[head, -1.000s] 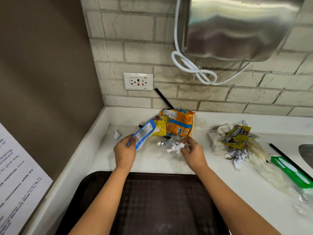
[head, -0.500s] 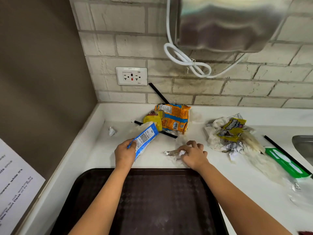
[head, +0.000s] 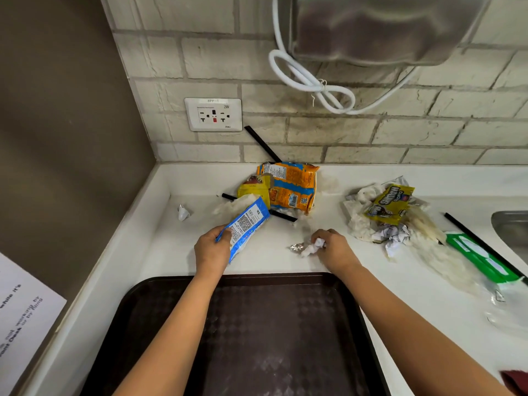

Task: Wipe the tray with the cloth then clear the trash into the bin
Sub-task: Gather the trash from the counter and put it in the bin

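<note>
A dark brown tray (head: 137,307) lies at the counter's near edge, under both my forearms. My left hand (head: 211,250) grips a blue and white snack wrapper (head: 245,224) just beyond the tray. My right hand (head: 335,250) pinches a crumpled white paper scrap (head: 311,247) on the counter, with a small foil bit (head: 295,247) beside it. Further back sit an orange and blue snack bag (head: 291,187) and a yellow packet (head: 253,188). No bin is in view. A dark red cloth corner (head: 517,380) shows at the bottom right.
To the right lies a pile of white tissue (head: 360,215) with a yellow wrapper (head: 390,202), a green packet (head: 480,258) and a black straw (head: 483,244). A sink edge (head: 511,227) is at far right. A small foil scrap (head: 183,211) lies at left. A hand dryer (head: 385,27) hangs above.
My right hand has drawn the white scrap and foil bit back from the orange bag toward the tray and curled its fingers on the scrap. My left hand still holds the blue wrapper.
</note>
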